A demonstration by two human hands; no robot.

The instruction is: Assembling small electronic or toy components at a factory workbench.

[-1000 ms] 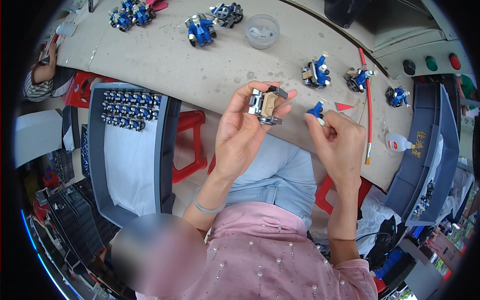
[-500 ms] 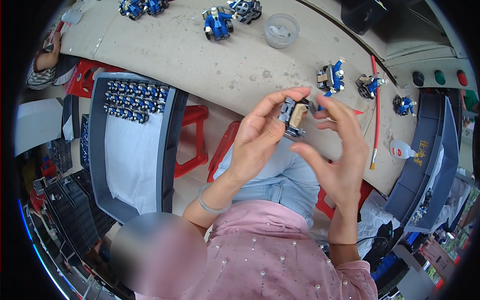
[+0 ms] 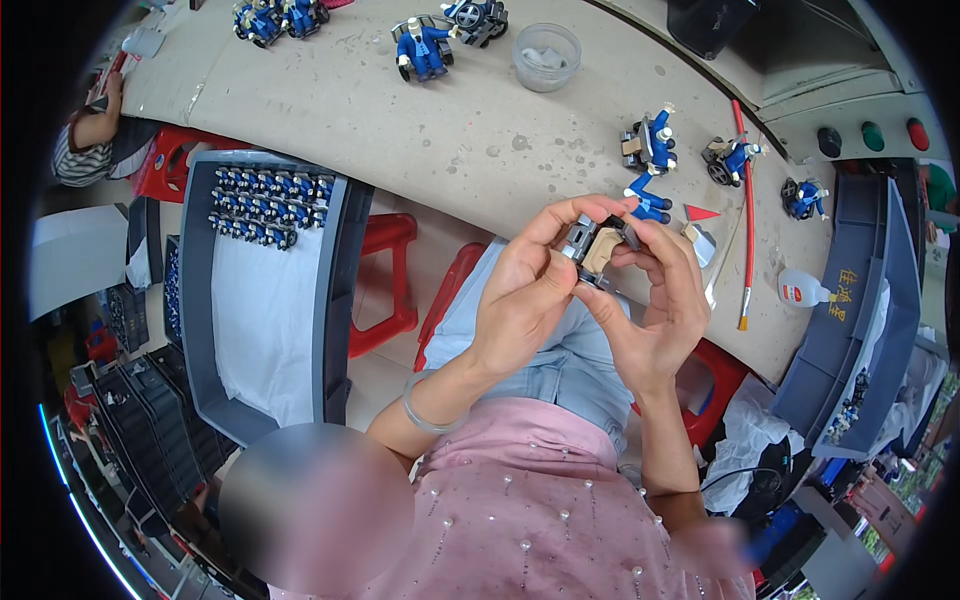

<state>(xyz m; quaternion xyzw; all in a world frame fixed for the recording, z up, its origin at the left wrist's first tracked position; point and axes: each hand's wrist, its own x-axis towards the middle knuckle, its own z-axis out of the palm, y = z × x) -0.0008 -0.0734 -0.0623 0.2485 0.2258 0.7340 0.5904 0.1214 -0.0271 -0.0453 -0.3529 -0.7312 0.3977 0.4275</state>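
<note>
Above my lap, near the table edge, both hands hold a small toy wheelchair point(image 3: 603, 248) with a beige seat and dark grey parts. My left hand point(image 3: 520, 290) is closed on its left side, thumb below and fingers over the top. My right hand point(image 3: 655, 310) is closed on the right side, its thumb and fingertips pressing there; the fingers hide part of the toy. Just beyond them a loose blue toy figure point(image 3: 650, 198) lies on the table. Behind it stands a wheelchair with a blue seated figure point(image 3: 655, 142); two more such toys point(image 3: 730, 162) are farther right.
A clear tub point(image 3: 546, 58) stands at the back of the table point(image 3: 450, 130). A red-handled brush point(image 3: 746, 240), a red triangular piece point(image 3: 702, 213) and a white bottle point(image 3: 803, 289) lie right. At left a grey crate point(image 3: 335, 300) holds rows of figures. Another person point(image 3: 90, 140) sits far left.
My right hand has moved in to the left, and its spread fingers have closed on the toy wheelchair. The blue figure beyond my hands now shows more fully.
</note>
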